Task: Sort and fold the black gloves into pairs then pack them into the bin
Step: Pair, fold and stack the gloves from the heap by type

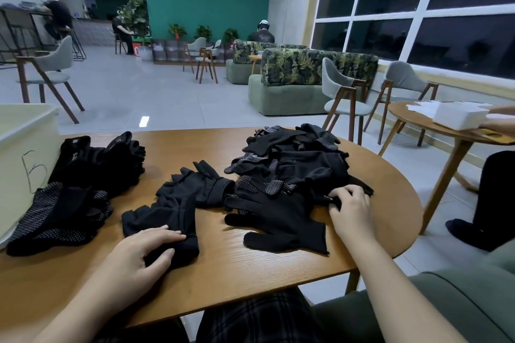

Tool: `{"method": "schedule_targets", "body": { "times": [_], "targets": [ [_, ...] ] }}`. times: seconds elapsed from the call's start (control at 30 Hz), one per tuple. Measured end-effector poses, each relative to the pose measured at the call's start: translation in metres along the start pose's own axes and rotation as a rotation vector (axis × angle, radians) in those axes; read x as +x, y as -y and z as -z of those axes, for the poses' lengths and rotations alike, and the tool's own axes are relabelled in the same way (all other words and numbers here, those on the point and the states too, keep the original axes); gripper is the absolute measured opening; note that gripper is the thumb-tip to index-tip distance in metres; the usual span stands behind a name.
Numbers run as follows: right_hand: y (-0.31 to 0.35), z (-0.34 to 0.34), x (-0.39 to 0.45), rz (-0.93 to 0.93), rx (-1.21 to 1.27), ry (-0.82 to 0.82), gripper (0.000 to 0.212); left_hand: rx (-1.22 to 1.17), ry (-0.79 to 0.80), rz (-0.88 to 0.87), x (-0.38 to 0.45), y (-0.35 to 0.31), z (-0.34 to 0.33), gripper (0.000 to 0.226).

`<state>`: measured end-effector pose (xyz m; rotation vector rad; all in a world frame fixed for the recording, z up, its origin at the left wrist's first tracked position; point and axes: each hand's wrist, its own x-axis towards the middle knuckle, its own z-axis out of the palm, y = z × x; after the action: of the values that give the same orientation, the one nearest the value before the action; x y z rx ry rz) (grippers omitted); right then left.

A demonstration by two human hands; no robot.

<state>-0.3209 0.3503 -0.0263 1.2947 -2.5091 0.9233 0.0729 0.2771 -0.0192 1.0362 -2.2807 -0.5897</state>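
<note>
My left hand lies on a folded glove, a soft, matte black knit. The fingers curl over its near cuff and the thumb tucks against the fabric's edge, so I have hold of it. The cloth bunches into a thick roll under my fingertips and fans out into stubby finger shapes beyond them.

My right hand rests at the near right edge of the pile, a loose heap of black gloves. Its fingers bend down and pinch a bit of black fabric there. Many gloves in the heap show palms covered in small pale grip dots; others show plain smooth backs.

Between my hands lies a flat glove, plain side up, fingers pointing left, its cut cuff toward my right wrist. Just beyond my left hand a crumpled glove sits with its ribbed cuff touching the pile.

Left of my left hand are two stacks: a near one, the dotted stack, grip dots up, and beyond it a plain stack with a small printed label on the top cuff. Both sit just beside the bin, a pale, smooth-walled plastic tub with a hand-drawn mark on its side.

Everything lies on the table, a rounded wooden top with fine visible grain.
</note>
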Motion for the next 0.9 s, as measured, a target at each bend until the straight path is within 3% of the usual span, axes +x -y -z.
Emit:
{"method": "schedule_targets", "body": {
  "times": [0.1, 0.4, 0.7, 0.9],
  "targets": [
    [0.000, 0.006, -0.008, 0.016, 0.068, -0.060, 0.013, 0.006, -0.007, -0.007, 0.000, -0.001, -0.001, 0.032],
    [0.018, 0.029, -0.003, 0.142, 0.185, -0.199, 0.027, 0.021, -0.005, -0.046, 0.002, 0.002, -0.001, 0.034],
    [0.079, 0.076, 0.016, 0.290, 0.358, -0.388, 0.022, 0.043, -0.003, -0.036, 0.001, 0.001, -0.002, 0.031],
    [0.130, 0.069, 0.000, 0.449, 0.512, -0.374, 0.018, -0.006, -0.115, -0.034, 0.003, -0.013, 0.004, 0.035]
  ]
}}
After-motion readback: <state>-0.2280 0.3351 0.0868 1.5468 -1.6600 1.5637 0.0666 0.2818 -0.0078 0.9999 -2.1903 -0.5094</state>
